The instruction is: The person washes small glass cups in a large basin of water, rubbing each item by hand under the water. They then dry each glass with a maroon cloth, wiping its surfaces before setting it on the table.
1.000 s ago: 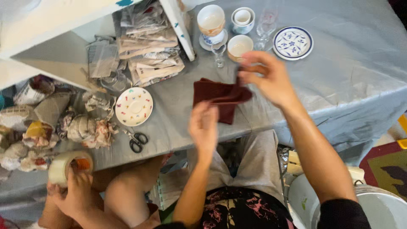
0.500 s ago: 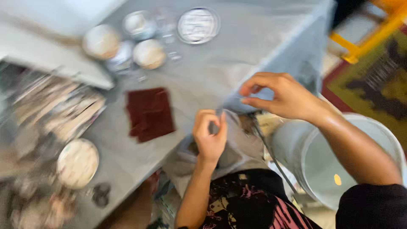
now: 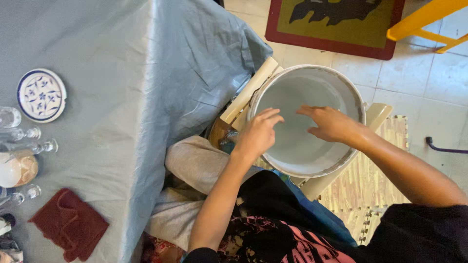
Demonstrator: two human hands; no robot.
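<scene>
White bucket (image 3: 312, 160), at three o'clock of the grey-covered table (image 3: 97, 73): being reached over by left hand (image 3: 258, 134) and right hand (image 3: 331, 124), fingers spread, nothing being held.

Pale tiled floor (image 3: 419, 73), red-bordered rug (image 3: 336, 24)

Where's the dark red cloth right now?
Head view, bottom left: the dark red cloth lies crumpled on the grey-covered table, near its edge, below the glassware.
</scene>
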